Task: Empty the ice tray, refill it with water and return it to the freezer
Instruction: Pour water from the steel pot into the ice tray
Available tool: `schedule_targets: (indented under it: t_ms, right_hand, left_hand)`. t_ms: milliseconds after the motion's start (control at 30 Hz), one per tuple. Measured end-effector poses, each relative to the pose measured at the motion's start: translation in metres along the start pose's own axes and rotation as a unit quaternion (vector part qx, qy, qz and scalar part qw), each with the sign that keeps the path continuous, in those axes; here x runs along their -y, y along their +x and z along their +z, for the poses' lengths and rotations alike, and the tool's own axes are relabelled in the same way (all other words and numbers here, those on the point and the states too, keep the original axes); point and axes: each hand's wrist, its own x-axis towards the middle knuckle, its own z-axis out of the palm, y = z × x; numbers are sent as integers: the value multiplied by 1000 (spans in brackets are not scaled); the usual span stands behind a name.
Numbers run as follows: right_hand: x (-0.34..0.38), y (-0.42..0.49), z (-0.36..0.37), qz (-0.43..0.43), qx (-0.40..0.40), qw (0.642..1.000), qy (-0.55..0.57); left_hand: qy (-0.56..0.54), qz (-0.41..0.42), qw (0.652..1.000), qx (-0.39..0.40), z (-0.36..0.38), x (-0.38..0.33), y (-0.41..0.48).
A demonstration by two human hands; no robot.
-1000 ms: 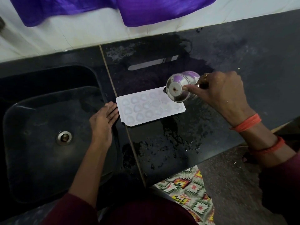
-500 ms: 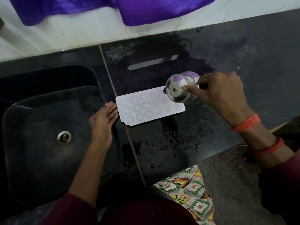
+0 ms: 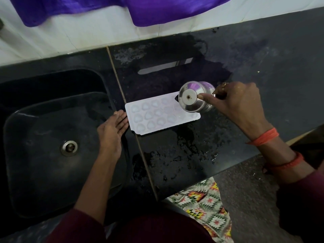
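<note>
A dark sink [image 3: 35,120] sits at the left. Beside it the left hand [image 3: 112,132] lies flat, fingers extended together, touching the short end of a white ice tray [image 3: 157,118] on the wet black counter [image 3: 192,155]. The right hand [image 3: 240,102] grips a tipped steel cup [image 3: 194,99] over the tray's right end. Filled, the light, likely flexible tray will probably slosh; best lifted level by both short ends.

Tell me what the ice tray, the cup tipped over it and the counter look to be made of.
Ice tray: likely plastic, matte white, with thin moulded rounded cells.
Cup: metal, probably polished steel; its base mirrors light and the purple cloth. The right hand holds it tilted.
Counter: dark polished stone, possibly granite; glossy and speckled, with water beading on it.
</note>
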Motion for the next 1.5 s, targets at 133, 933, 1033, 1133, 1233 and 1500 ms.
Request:
schedule_targets:
  t_ms: [133, 933, 1033, 1133, 1233, 1500]
  right_hand:
    - [1, -4, -4, 3, -14, 1000, 2]
    - [4, -26, -4, -8, -4, 1000, 13]
    - [4, -27, -3, -12, -4, 1000, 14]
    - [4, -27, -3, -11, -1, 1000, 18]
    - [4, -27, -4, -11, -6, 1000, 17]
    - [1, -27, -6, -12, -11, 1000, 23]
  left_hand:
    - [5, 1, 1000, 1, 0, 0, 0]
    - [8, -3, 1000, -3, -2, -2, 1]
    - [8, -6, 1000, -3, -1, -1, -2]
    - [8, -8, 1000, -3, -2, 0, -2]
    - [8, -8, 1000, -2, -2, 1, -3]
    - [14, -4, 1000, 1, -3, 2, -3]
